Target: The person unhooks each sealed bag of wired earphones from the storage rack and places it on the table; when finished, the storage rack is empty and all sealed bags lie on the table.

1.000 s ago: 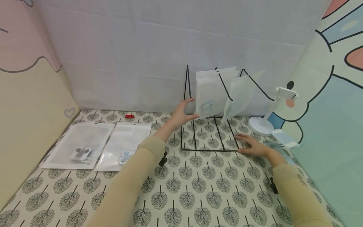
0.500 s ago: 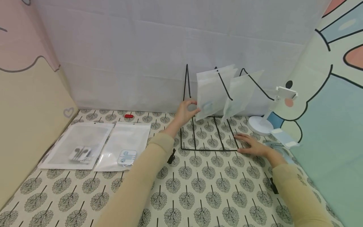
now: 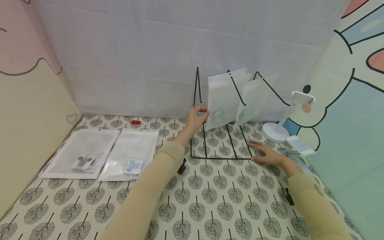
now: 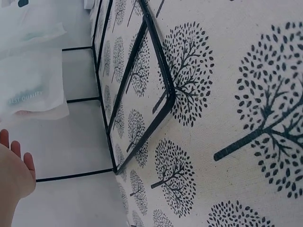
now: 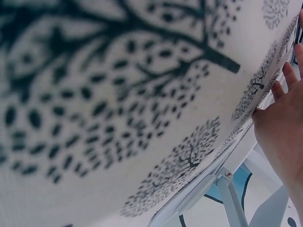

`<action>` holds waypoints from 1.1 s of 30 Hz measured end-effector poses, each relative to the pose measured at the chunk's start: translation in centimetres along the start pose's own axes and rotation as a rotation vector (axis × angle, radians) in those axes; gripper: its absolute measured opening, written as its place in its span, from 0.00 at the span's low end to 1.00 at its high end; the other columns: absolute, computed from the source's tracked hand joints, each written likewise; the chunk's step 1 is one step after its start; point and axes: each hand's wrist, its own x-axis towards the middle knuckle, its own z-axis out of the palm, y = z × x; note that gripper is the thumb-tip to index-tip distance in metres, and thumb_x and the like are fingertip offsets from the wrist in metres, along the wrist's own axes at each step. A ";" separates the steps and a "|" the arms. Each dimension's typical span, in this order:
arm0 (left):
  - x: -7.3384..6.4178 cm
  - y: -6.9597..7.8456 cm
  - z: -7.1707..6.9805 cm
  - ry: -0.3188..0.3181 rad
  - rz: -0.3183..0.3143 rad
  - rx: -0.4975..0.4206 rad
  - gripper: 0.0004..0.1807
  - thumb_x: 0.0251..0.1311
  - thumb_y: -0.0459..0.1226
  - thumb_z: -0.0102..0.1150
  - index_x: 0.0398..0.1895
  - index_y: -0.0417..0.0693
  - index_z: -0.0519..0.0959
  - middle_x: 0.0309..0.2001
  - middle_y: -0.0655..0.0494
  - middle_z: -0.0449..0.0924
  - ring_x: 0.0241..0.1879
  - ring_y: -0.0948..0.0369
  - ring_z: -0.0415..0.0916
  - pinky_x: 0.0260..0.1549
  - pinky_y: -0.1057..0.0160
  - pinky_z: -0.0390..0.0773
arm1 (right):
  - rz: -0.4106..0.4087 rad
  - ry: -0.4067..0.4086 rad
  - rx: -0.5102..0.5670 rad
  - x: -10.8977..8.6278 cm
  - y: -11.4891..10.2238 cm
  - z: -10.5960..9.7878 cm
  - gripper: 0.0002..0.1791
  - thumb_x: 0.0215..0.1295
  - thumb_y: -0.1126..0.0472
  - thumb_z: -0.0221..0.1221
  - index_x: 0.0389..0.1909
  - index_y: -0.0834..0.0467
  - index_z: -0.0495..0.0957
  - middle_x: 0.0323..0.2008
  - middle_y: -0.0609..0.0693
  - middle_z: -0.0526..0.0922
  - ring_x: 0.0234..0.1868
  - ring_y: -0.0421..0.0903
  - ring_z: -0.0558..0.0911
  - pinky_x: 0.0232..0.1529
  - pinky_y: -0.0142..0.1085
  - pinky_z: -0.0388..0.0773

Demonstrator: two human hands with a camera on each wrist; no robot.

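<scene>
At edge of racked pouch [image 3: 220, 96], left hand [image 3: 194, 120]

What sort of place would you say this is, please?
Probably an indoor tabletop workspace or filming booth, judging by the tree-print tablecloth, the plain white backdrop and the cartoon-printed side panel.

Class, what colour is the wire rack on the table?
Black; the wire rack shows best in the head view.
</scene>
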 end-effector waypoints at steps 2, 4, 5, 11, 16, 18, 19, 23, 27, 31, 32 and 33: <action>-0.1 0.0 0.0 0.002 0.013 -0.001 0.12 0.62 0.41 0.58 0.42 0.43 0.79 0.46 0.52 0.78 0.51 0.52 0.73 0.50 0.60 0.76 | 0.001 0.000 0.000 0.0 0.0 -0.1 0.39 0.62 0.48 0.60 0.70 0.59 0.57 0.72 0.66 0.47 0.69 0.71 0.46 0.61 0.73 0.40; -0.3 0.0 0.0 0.008 0.030 0.010 0.11 0.62 0.41 0.58 0.41 0.43 0.79 0.45 0.53 0.78 0.49 0.54 0.73 0.46 0.64 0.77 | 0.002 -0.002 0.000 0.0 -0.1 -0.1 0.39 0.62 0.48 0.60 0.70 0.59 0.57 0.72 0.66 0.47 0.69 0.71 0.46 0.61 0.73 0.41; -0.4 0.0 0.1 0.011 0.038 0.014 0.11 0.62 0.41 0.58 0.41 0.43 0.79 0.44 0.53 0.79 0.48 0.56 0.74 0.45 0.66 0.77 | 0.003 -0.004 0.001 -0.1 -0.1 -0.1 0.39 0.62 0.48 0.60 0.70 0.59 0.57 0.72 0.66 0.47 0.69 0.71 0.46 0.60 0.73 0.41; -1.1 0.3 0.2 0.023 0.077 0.018 0.09 0.62 0.40 0.58 0.39 0.43 0.79 0.41 0.53 0.80 0.43 0.61 0.75 0.43 0.70 0.77 | 0.007 -0.009 0.000 0.0 -0.1 -0.1 0.39 0.63 0.49 0.59 0.70 0.59 0.57 0.72 0.67 0.46 0.69 0.71 0.45 0.60 0.73 0.40; -1.7 0.9 0.2 0.042 0.078 0.004 0.08 0.62 0.38 0.58 0.39 0.42 0.78 0.40 0.52 0.80 0.40 0.60 0.75 0.39 0.71 0.78 | 0.000 -0.008 0.004 -0.1 -0.1 -0.1 0.39 0.63 0.49 0.59 0.70 0.59 0.57 0.72 0.67 0.46 0.69 0.71 0.45 0.61 0.73 0.40; -1.9 1.1 0.1 0.048 0.083 -0.001 0.08 0.62 0.37 0.57 0.38 0.40 0.78 0.39 0.51 0.79 0.38 0.60 0.76 0.37 0.72 0.79 | 0.003 -0.009 0.006 -0.1 0.0 -0.1 0.39 0.63 0.49 0.59 0.70 0.58 0.57 0.72 0.67 0.46 0.69 0.71 0.45 0.60 0.73 0.40; -2.1 1.2 0.0 0.051 0.088 -0.003 0.08 0.62 0.37 0.57 0.38 0.40 0.78 0.39 0.50 0.79 0.37 0.59 0.76 0.36 0.72 0.79 | 0.004 -0.010 0.005 -0.1 0.0 -0.1 0.39 0.63 0.48 0.59 0.70 0.58 0.57 0.72 0.66 0.46 0.69 0.71 0.45 0.60 0.73 0.40; -2.5 1.6 -0.4 0.078 0.129 0.027 0.08 0.63 0.36 0.56 0.38 0.39 0.77 0.37 0.49 0.80 0.36 0.59 0.77 0.34 0.72 0.79 | 0.009 -0.008 0.003 0.0 0.1 -0.1 0.39 0.63 0.48 0.59 0.71 0.58 0.56 0.72 0.66 0.46 0.70 0.71 0.44 0.61 0.73 0.38; -2.8 1.9 -0.9 0.108 0.168 0.056 0.08 0.64 0.36 0.54 0.38 0.39 0.76 0.35 0.48 0.81 0.32 0.59 0.77 0.30 0.72 0.79 | 0.007 -0.003 0.001 0.1 0.3 0.1 0.39 0.63 0.48 0.59 0.71 0.58 0.56 0.72 0.66 0.46 0.70 0.71 0.44 0.62 0.72 0.36; -2.9 2.2 -1.4 0.149 0.221 0.074 0.07 0.63 0.35 0.55 0.37 0.38 0.76 0.32 0.48 0.82 0.26 0.60 0.76 0.23 0.71 0.77 | 0.005 0.000 -0.001 0.0 0.1 0.1 0.39 0.63 0.48 0.59 0.71 0.57 0.56 0.72 0.66 0.46 0.70 0.71 0.44 0.62 0.72 0.35; -2.9 2.3 -1.6 0.159 0.234 0.082 0.07 0.63 0.35 0.55 0.36 0.38 0.76 0.32 0.48 0.82 0.25 0.60 0.75 0.21 0.71 0.76 | 0.005 0.001 -0.001 0.0 0.1 0.1 0.39 0.63 0.48 0.59 0.71 0.57 0.56 0.72 0.66 0.46 0.70 0.71 0.44 0.62 0.72 0.35; -3.0 2.4 -1.7 0.165 0.245 0.088 0.07 0.63 0.35 0.56 0.36 0.38 0.77 0.31 0.48 0.82 0.24 0.60 0.75 0.20 0.71 0.76 | 0.005 0.001 0.001 -0.1 0.0 0.1 0.39 0.63 0.48 0.59 0.71 0.57 0.56 0.72 0.66 0.46 0.70 0.71 0.43 0.62 0.72 0.35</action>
